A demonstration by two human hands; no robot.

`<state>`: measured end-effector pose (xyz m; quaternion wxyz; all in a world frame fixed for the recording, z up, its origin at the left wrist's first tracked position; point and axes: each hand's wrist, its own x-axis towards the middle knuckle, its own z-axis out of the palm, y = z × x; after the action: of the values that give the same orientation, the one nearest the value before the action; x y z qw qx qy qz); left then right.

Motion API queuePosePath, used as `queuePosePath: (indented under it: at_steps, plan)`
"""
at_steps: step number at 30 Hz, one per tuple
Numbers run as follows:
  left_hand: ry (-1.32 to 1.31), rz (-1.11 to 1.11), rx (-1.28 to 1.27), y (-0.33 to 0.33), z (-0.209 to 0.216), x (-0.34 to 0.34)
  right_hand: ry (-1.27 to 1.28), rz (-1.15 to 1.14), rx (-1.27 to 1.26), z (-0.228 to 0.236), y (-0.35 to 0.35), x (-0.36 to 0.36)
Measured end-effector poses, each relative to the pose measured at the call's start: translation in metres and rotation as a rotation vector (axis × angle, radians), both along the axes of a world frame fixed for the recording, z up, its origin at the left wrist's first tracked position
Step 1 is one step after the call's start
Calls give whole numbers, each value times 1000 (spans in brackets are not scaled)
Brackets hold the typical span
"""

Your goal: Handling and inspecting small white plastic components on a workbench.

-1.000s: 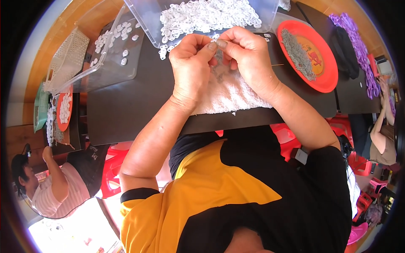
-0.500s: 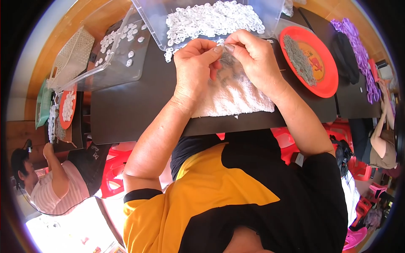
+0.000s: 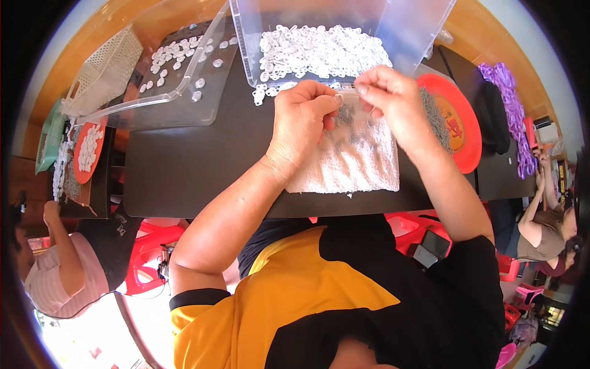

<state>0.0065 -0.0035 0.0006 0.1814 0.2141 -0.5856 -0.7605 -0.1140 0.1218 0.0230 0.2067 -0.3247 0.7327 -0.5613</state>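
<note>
My left hand [image 3: 305,122] is closed in a pinch above the towel, with a small white piece [image 3: 338,97] just showing at its fingertips. To its right, my right hand [image 3: 395,104] hangs apart from it with thumb and forefinger together; whatever it may hold is too small to make out. A white towel [image 3: 353,166] lies beneath both hands, with small grey bits [image 3: 346,115] scattered on its far part. Just beyond, a clear plastic bin [image 3: 247,52] holds a heap of small white plastic pieces with holes [image 3: 322,52]. Several more white pieces [image 3: 260,92] lie along the bin's near edge.
At right, a red plate [image 3: 468,147] carries a heap of thin grey pieces [image 3: 435,120]. A second clear bin [image 3: 196,114] with loose white pieces stands left, near a cream basket [image 3: 110,67]. Purple cord [image 3: 522,135] lies far right. Other people sit at both sides.
My hands, whose fingertips met before, are now apart; the right one has drawn away to the right. The whole view has shifted, so the table sits lower in it.
</note>
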Motion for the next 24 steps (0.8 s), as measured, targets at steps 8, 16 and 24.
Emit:
queuePosePath:
  at_steps: [8,16,24]
  plan:
    - [58,-47,54,3,4,-3,883,0,376,-12,-84,-88]
    - [97,-58,61,6,2,0,933,340,480,3,-120,-61]
    - [71,-62,41,8,1,-1,973,365,545,-9,-133,-63]
